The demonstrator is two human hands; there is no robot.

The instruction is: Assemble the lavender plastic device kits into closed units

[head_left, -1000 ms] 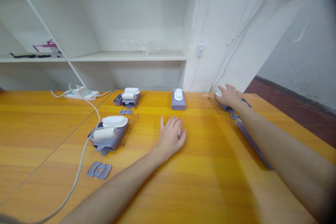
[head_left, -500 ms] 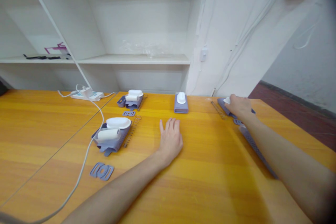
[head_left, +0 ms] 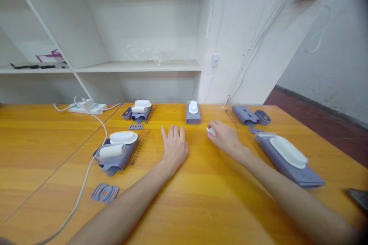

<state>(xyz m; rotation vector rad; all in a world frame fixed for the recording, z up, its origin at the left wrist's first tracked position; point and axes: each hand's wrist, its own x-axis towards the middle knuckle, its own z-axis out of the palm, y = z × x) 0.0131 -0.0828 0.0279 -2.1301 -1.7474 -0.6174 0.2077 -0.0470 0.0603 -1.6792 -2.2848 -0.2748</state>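
Observation:
My left hand [head_left: 174, 147] lies palm down on the wooden table [head_left: 201, 199], fingers stretched out and holding nothing. To its right, my right hand [head_left: 225, 136] grips a small white ribbed plastic piece [head_left: 211, 131] just over or on the table; its underside is hidden by the fingers. Beyond the hands stands a purple-grey plastic case [head_left: 193, 118] with a white ribbed part on top. Behind my right hand lies a purple-grey casing [head_left: 244, 114] with dark slots, beside a small purple-grey cup [head_left: 262, 117] and a flat cut-out plate [head_left: 257, 131].
A large case with a white oval part [head_left: 288, 151] lies near my right forearm. At left are a case with a white roll [head_left: 112, 151], a coil spring [head_left: 139, 147], a flat plate [head_left: 105, 192], a white cable [head_left: 86, 187] and a power strip [head_left: 87, 107].
My right hand has moved left from the far-right casing, bringing the white ribbed piece with it. The slots on that casing now show. My left hand stays flat; the view has shifted slightly right.

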